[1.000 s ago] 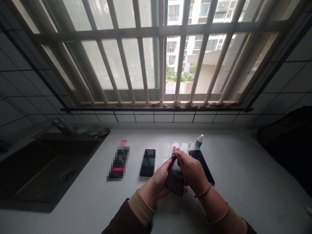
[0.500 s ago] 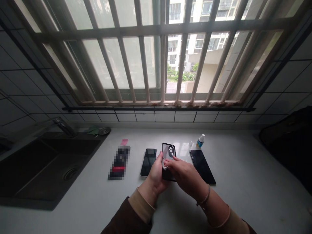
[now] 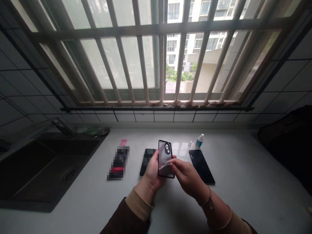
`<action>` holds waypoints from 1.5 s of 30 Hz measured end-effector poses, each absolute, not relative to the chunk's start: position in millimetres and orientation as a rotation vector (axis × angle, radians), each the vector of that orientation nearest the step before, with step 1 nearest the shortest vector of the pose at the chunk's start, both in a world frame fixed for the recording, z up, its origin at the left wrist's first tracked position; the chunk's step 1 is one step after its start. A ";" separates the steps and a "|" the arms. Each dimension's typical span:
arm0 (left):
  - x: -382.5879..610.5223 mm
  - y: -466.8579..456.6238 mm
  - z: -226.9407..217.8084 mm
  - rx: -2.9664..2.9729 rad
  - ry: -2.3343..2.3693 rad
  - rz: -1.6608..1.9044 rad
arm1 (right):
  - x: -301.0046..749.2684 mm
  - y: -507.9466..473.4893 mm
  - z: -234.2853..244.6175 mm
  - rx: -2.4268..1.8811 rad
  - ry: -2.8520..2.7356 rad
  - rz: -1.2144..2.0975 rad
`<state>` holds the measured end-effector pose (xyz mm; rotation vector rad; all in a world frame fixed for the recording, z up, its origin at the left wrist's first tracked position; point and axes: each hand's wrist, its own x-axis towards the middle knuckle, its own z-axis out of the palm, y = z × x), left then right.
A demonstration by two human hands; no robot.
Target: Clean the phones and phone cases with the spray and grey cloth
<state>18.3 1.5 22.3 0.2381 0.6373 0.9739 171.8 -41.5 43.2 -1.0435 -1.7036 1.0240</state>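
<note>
My left hand point(image 3: 151, 170) is wrapped around a phone case point(image 3: 163, 152) with a black rim and a see-through back, held tilted above the counter. Its camera cutout sits at the upper right. With thumb and fingers pinched, my right hand point(image 3: 187, 175) grips the lifted edge of a clear film point(image 3: 164, 165) over the case's lower part. Behind my left hand lies a dark-screened phone point(image 3: 147, 159), partly covered by it. Another black phone point(image 3: 201, 165) rests to the right of my right hand.
On the white counter point(image 3: 80, 195) stand a small white-topped bottle point(image 3: 199, 141) and a small clear piece point(image 3: 189, 143). A blurred-out dark item point(image 3: 118, 162) and a pink piece point(image 3: 123, 142) lie left. A dark sink point(image 3: 26, 175) is far left, a black bag-like object point(image 3: 290, 139) far right.
My right hand has moved from lying across the case to pinching the film at its right edge. The case has shifted slightly left and up, and more of its back shows.
</note>
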 end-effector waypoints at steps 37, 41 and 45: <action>13.2 2.7 26.2 0.262 0.673 1.051 | 182.3 -35.3 28.8 -0.885 -2.245 0.411; 11.2 3.7 26.4 0.265 0.686 1.056 | 182.1 -40.0 40.2 -0.918 -2.189 0.617; 13.9 0.4 27.3 0.276 0.664 1.002 | 184.3 -36.6 45.1 -1.057 -1.983 0.765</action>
